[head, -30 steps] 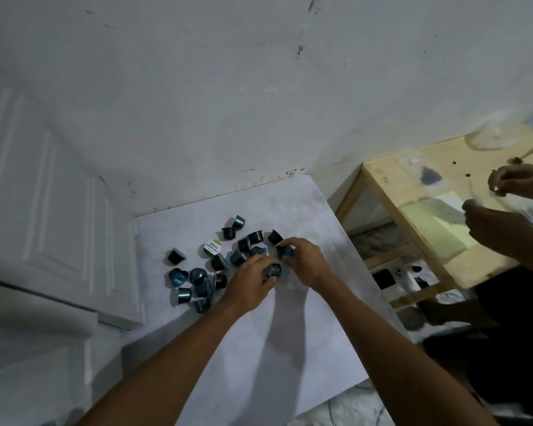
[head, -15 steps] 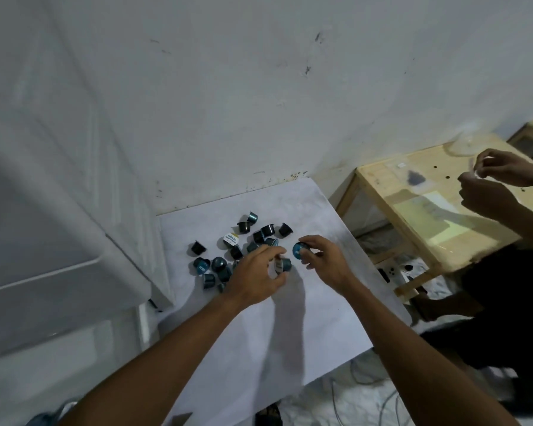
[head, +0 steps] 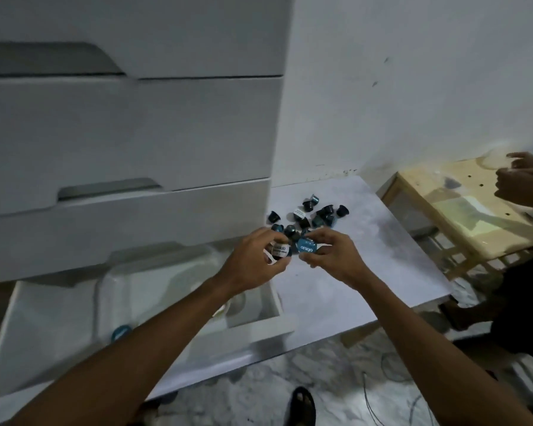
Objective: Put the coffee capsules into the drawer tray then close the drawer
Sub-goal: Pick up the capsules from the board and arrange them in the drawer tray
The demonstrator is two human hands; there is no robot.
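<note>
Several dark and blue coffee capsules lie in a loose pile on the white table. My left hand grips a dark capsule with a white label. My right hand pinches a blue-lidded capsule. Both hands hover close together above the table's left edge, just right of the open bottom drawer. Inside the drawer sits a clear plastic tray holding one blue capsule near its front.
A white drawer cabinet with shut upper drawers rises at the left. A wooden table stands at the right, where another person's hands work. Cables and my sandalled foot are on the marble floor.
Both hands lifted a capsule each from the pile and carried them left toward the drawer. The view swung left and down, bringing the cabinet and open drawer into sight.
</note>
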